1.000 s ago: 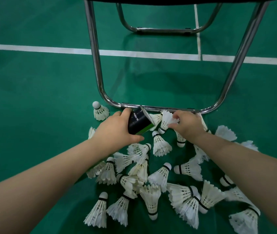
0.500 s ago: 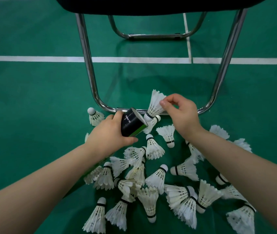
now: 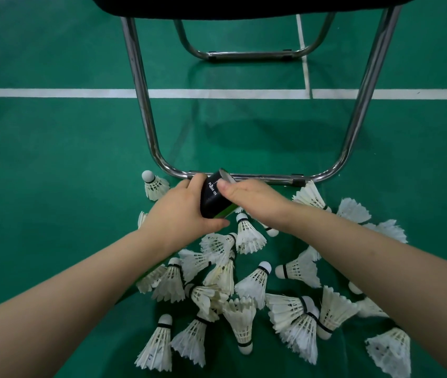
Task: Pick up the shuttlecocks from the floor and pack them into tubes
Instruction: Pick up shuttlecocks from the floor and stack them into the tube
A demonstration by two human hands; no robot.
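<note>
Shuttlecocks (image 3: 247, 238) lie all over the green floor (image 3: 53, 159) in front of me, so most of the job is not done yet. I count more than a dozen in a loose heap, some on their sides, some leaning on each other, and one alone (image 3: 153, 185) off to the left by the chair leg (image 3: 140, 105). My left hand (image 3: 181, 211) is wrapped tight around the black tube (image 3: 213, 196), holding it tilted with its open end up and away from me. My right hand (image 3: 255, 200) sits at the mouth of the tube, its thumb on the rim; its fingers are curled over the far side and I cannot tell if they hold a shuttlecock or how full the tube is. I think I am pushing one in right now. The shuttlecocks have soft white feathers spread like little skirts, a black band, and a round white nose. The tube is smooth and stiff, with a green stripe lower down. The chair legs are shiny bent metal. The floor looks flat and a bit shiny, with white lines.
</note>
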